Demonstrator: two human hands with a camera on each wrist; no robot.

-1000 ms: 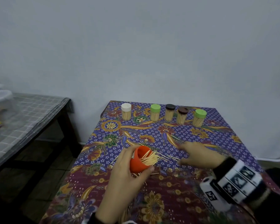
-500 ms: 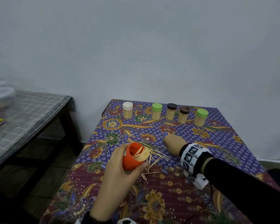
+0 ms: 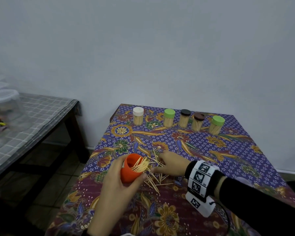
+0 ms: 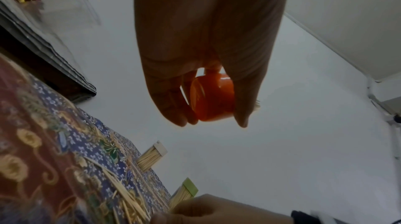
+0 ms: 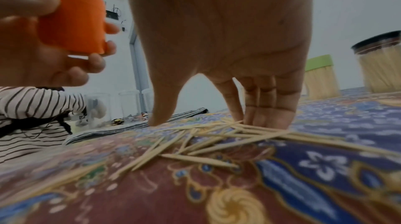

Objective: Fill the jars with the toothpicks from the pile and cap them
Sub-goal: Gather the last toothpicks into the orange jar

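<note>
Only the head view shows toothpicks sticking out of the orange jar's (image 3: 132, 168) tilted mouth; the left wrist view shows just its closed base, and the right wrist view its side wall. The left hand (image 3: 117, 189) holds the jar off the worktop (image 3: 237, 150), its grip wrapped round it, thumb on one side and fingers on the other. The right hand (image 5: 228, 47) points downward, fingers (image 5: 266, 116) straight and pressing on the scattered toothpick pile (image 5: 206, 138) near the worktop's middle, grip released. Five capped, filled jars (image 3: 184, 118) line the far edge. A patterned cloth covers the worktop; a pale wall (image 3: 160, 57) stands behind.
</note>
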